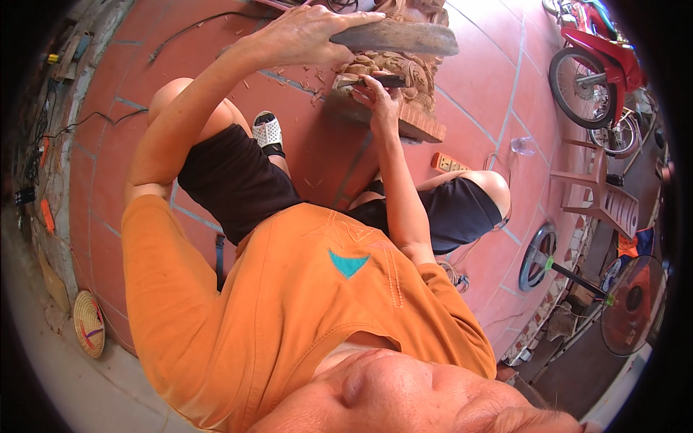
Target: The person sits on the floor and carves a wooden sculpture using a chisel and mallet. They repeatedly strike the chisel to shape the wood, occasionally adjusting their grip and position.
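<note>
My left hand (307, 36) grips one end of a long, worn wooden mallet (404, 39), a club-like bar with a rounded far end, its index finger stretched along the bar. Below it in the picture, my right hand (380, 102) pinches a dark chisel (390, 81) lying crosswise against a carved wooden piece (422, 66). Deep scroll-like relief covers that piece, which ends in a flat, plain base (422, 128) towards me. The mallet hides part of the carving. The chisel's cutting tip is too small to make out.
Wood chips (307, 85) lie on the red tiles left of the carving. An orange power strip (449, 163) and a clear cup (523, 146) are right of it. Further right stand a red motorbike (613, 72), a pink plastic chair (603, 180) and a fan (634, 304).
</note>
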A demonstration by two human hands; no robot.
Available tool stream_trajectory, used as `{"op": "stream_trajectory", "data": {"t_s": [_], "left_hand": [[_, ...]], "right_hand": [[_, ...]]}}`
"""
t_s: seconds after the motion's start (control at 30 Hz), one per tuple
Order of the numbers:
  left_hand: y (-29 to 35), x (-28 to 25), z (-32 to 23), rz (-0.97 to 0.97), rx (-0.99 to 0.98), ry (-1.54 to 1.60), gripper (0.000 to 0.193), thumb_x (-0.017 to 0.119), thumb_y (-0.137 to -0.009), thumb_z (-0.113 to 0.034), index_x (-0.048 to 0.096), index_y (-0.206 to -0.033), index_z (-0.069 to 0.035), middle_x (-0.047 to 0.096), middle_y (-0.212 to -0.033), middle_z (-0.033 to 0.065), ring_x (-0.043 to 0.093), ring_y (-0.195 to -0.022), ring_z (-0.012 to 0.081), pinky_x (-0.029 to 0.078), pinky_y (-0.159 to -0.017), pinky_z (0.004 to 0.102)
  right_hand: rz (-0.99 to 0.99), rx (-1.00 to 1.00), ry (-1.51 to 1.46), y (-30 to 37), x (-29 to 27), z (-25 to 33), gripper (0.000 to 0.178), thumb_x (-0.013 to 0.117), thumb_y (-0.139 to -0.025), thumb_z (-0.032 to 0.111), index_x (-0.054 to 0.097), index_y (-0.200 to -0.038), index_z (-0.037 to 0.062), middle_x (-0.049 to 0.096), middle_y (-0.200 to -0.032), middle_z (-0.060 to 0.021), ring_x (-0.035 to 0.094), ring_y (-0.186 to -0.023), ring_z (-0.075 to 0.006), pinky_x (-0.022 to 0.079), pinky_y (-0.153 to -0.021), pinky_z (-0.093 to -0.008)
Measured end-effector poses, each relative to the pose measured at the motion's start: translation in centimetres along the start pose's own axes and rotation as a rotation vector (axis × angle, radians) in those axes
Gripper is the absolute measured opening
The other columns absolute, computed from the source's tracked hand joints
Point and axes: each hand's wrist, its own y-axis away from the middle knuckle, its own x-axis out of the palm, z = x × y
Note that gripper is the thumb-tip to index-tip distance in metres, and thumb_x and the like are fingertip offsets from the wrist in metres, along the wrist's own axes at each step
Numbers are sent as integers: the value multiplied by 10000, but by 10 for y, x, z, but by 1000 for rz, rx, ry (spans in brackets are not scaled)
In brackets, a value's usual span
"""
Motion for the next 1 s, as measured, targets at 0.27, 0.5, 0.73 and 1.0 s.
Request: {"op": "stream_trajectory", "data": {"t_s": [0.27,0.5,0.73,1.0], "left_hand": [[-5,6,-7,-95,126,59,814,735,-846,-262,399,-1582,-180,705,-1110,241,693,-909,394,554,-843,484],[-2,35,11,-111,215,-42,748,728,-852,-324,466,-1552,-334,742,-903,160,697,-727,323,550,-684,447],[3,35,11,-89,189,-44,727,731,-856,-334,489,-1540,-289,719,-808,155,691,-707,321,532,-650,462],[-2,22,5,16,102,-53,804,759,-864,-302,411,-1589,-315,740,-957,152,706,-815,312,555,-723,436]], "right_hand": [[4,-133,123,11,13,-2,226,767,-913,55,647,-1104,60,684,-961,-29,674,-796,-123,598,-699,-281],[-9,-245,217,11,22,-8,211,770,-926,69,649,-1094,30,683,-927,-19,630,-774,-80,512,-648,-238],[-14,-375,377,5,23,-11,264,784,-915,85,673,-1122,-36,729,-962,-71,642,-789,-109,522,-677,-274],[-30,-341,417,3,19,-11,244,803,-899,105,698,-1057,-49,750,-943,-77,651,-796,-104,527,-682,-283]]}}
